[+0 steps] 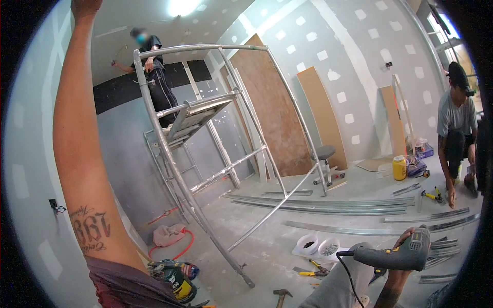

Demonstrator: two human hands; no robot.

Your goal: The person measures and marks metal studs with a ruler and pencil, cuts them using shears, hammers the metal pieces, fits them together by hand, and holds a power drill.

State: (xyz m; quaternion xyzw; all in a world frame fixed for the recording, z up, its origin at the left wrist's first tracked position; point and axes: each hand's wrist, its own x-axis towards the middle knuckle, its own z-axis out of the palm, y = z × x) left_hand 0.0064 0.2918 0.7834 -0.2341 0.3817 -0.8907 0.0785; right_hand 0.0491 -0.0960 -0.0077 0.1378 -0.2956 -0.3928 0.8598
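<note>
My left arm reaches straight up along the left side, and only the lowest part of my left hand [86, 4] shows at the top edge; its fingers are out of view. At the lower right, my right hand [403, 238] is wrapped round a dark grey corded power tool [393, 256], partly hidden behind it. The tool lies sideways above my grey-clothed leg [336, 282], its black cord [343, 274] hanging from the left end. Two white tubs, one with dark screws [308, 244] and one with grey pieces [328, 249], stand beyond it.
A person stands on a metal scaffold [177, 179] ahead. Another person [457, 120] crouches at the right near metal profiles [328, 207]. Pliers [314, 273], a hammer [282, 293], a yellow bottle [399, 168] and a red hose [191, 241] lie or stand about the floor.
</note>
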